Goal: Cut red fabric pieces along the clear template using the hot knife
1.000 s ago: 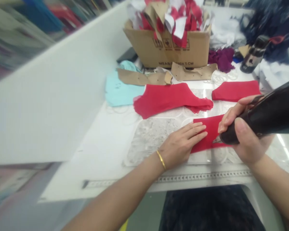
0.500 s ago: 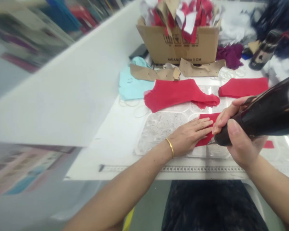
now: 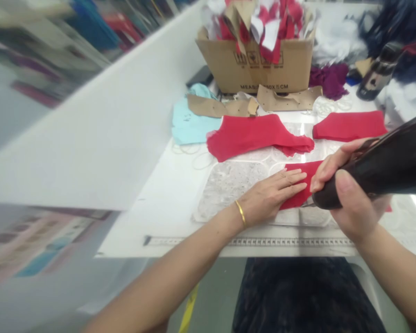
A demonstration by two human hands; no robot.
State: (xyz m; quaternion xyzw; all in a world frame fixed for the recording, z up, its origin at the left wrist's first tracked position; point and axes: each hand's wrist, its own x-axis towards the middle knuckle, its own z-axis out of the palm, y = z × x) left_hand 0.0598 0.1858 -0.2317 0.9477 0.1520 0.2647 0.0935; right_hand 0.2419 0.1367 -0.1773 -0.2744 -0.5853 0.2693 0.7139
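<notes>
My left hand lies flat with its fingers stretched over a small red fabric piece on a clear-edged mat with grey panels. My right hand is wrapped round a black cylindrical tool, tilted with its narrow end low over the right edge of that red piece. Whether the tip touches the fabric cannot be made out. Behind my hands lies a larger red piece with a crumpled right end. A folded red piece is further right.
A cardboard box full of scraps stands at the back. Brown strips and light-blue fabric lie before it. A dark bottle is back right; a ruler runs along the front edge.
My right hand and the black tool have shifted slightly right, showing more of the small red piece. My left hand stays flat on it, almost unmoved.
</notes>
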